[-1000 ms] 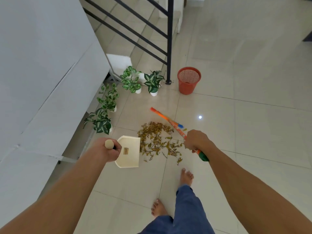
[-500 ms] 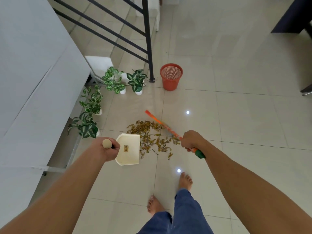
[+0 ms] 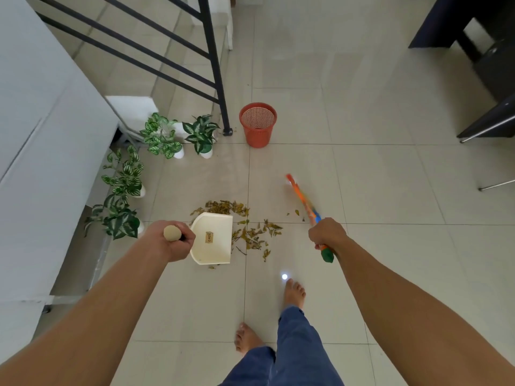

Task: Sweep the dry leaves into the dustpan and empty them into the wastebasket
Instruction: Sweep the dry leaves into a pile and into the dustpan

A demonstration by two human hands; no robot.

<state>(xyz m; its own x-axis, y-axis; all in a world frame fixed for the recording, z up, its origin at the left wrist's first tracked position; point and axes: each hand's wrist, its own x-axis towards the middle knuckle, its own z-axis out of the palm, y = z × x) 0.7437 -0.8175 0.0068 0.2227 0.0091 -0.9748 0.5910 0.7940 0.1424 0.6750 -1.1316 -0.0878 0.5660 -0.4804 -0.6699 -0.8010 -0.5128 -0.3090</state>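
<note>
My left hand point(image 3: 172, 240) grips the round-ended handle of a cream dustpan point(image 3: 213, 239), whose pan rests on the floor tiles with its mouth facing right. Dry leaves point(image 3: 250, 232) lie scattered just right of the pan and in a clump beyond its far edge. My right hand point(image 3: 327, 234) grips the orange, blue and green broom point(image 3: 305, 204), which is blurred and points away to the upper left, right of the leaves. An orange mesh wastebasket point(image 3: 257, 125) stands upright further ahead, by the foot of a black railing post.
Several potted plants point(image 3: 122, 196) line the left wall and the stair base. Black stair railing point(image 3: 211, 65) rises behind the basket. Dark furniture point(image 3: 485, 79) stands at the upper right. My bare feet point(image 3: 294, 293) are on the tiles just behind the leaves.
The broom has swung right, off the leaf pile, to the pile's right side. The dustpan has shifted slightly toward the leaves. The view has tilted up, showing more floor and furniture.
</note>
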